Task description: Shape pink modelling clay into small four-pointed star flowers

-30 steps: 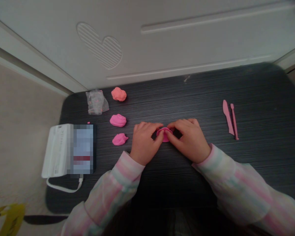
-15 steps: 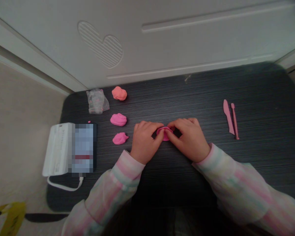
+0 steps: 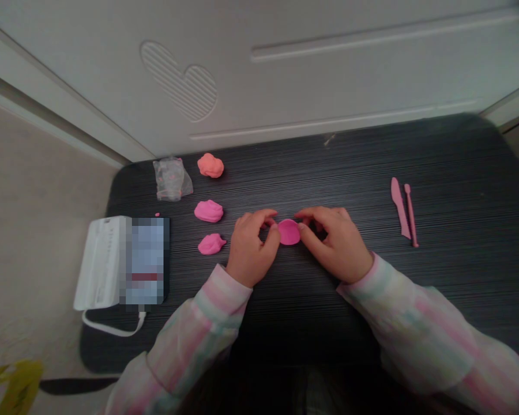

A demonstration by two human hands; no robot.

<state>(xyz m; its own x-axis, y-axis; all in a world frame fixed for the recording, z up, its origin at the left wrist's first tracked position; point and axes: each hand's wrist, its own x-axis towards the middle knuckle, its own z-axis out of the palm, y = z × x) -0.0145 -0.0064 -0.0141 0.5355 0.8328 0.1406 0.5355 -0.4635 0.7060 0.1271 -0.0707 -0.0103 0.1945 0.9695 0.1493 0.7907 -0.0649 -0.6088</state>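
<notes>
A flat round pink clay disc (image 3: 289, 231) lies on the dark ribbed table (image 3: 458, 173) between my two hands. My left hand (image 3: 251, 248) pinches its left edge with thumb and curled fingers. My right hand (image 3: 335, 242) touches its right edge with thumb and fingertips. Both sleeves are pastel striped.
Left of my hands lie two pink clay lumps (image 3: 208, 211) (image 3: 210, 244), an orange-pink lump (image 3: 210, 165) and a crumpled clear wrapper (image 3: 172, 179). A phone on a white device (image 3: 125, 262) with a cable sits at the table's left edge. Two pink modelling tools (image 3: 404, 210) lie to the right.
My fingers have drawn back from over the clay piece, and it now shows as a whole flat disc between the hands. The hands have moved slightly apart.
</notes>
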